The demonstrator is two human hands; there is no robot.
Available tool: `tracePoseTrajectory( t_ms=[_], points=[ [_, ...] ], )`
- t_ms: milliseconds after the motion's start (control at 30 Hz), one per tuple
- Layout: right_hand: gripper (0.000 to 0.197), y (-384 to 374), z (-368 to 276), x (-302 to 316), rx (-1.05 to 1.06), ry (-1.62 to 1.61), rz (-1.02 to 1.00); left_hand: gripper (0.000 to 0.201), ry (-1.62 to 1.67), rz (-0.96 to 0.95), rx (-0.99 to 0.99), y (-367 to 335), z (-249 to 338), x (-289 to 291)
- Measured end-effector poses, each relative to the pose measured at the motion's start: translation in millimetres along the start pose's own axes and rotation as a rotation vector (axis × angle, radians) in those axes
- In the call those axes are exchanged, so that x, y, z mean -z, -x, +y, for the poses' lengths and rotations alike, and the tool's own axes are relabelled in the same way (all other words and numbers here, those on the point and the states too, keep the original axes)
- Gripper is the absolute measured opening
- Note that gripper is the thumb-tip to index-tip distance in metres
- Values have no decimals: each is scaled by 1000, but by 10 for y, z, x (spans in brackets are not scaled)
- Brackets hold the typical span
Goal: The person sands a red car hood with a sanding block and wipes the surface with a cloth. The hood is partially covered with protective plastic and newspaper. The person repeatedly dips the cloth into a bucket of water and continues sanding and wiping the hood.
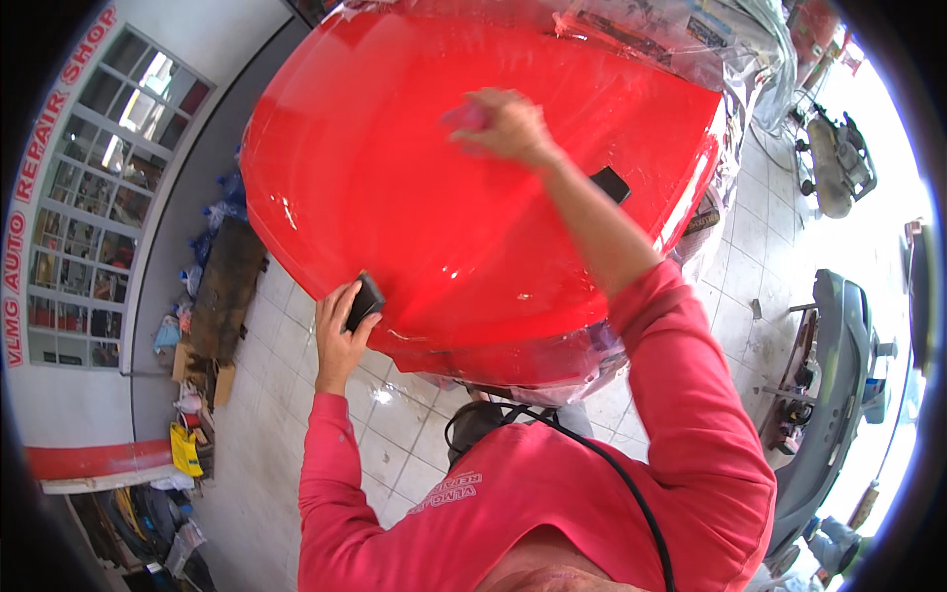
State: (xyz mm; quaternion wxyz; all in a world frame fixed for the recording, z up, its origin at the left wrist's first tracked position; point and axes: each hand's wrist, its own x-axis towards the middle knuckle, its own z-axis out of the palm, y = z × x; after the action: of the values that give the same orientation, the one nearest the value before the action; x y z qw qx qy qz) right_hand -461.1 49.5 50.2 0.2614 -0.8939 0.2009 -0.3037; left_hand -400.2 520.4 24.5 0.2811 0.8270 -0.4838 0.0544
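A glossy red car hood (395, 128) spreads out in front of me. My right hand (508, 126) is over its middle, smeared by motion, its fingers bent round a blurred pinkish-purple pad or cloth (468, 118) that lies against the paint. At the hood's near left edge, my left hand (341, 326) grips a small black block (366, 303), thumb on one side and fingers on the other. Beside my right forearm a black rectangular object (611, 185) rests on the hood; the arm covers part of it.
Clear plastic sheeting (735, 84) covers the car beyond the hood and along its right side. A grey bumper (824, 395) stands on the tiled floor (395, 419) at right, with a compressor-like machine (834, 163) farther back. Boards (225, 306) and bags lean along the left wall.
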Motion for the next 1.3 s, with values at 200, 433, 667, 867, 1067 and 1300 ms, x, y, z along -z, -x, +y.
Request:
tracePoseTrajectory(
  t_ms=[200, 433, 667, 867, 1067, 1300],
  points=[
    [146, 1118, -1935, -474, 432, -411, -649, 49, 432, -350, 199, -871, 116, 308],
    [153, 1430, -1907, -493, 57, -227, -710, 32, 675, -773, 60, -1306, -99, 41],
    [133, 1572, -1759, -62, -124, -4, -558, 33, 1044, -816, -95, -1790, -42, -260],
    [75, 1716, -1223, 268, -181, 417, -155, 75, 510, 185, -288, -2023, -253, -725],
    [70, 1509, -469, -186, -170, 563, -12, 84, -267, 32, -426, -1749, 9, -1275],
    [71, 1231, -570, -806, -47, 502, 180, 33, 301, 13, -115, -3115, -511, -1333]
  ],
)
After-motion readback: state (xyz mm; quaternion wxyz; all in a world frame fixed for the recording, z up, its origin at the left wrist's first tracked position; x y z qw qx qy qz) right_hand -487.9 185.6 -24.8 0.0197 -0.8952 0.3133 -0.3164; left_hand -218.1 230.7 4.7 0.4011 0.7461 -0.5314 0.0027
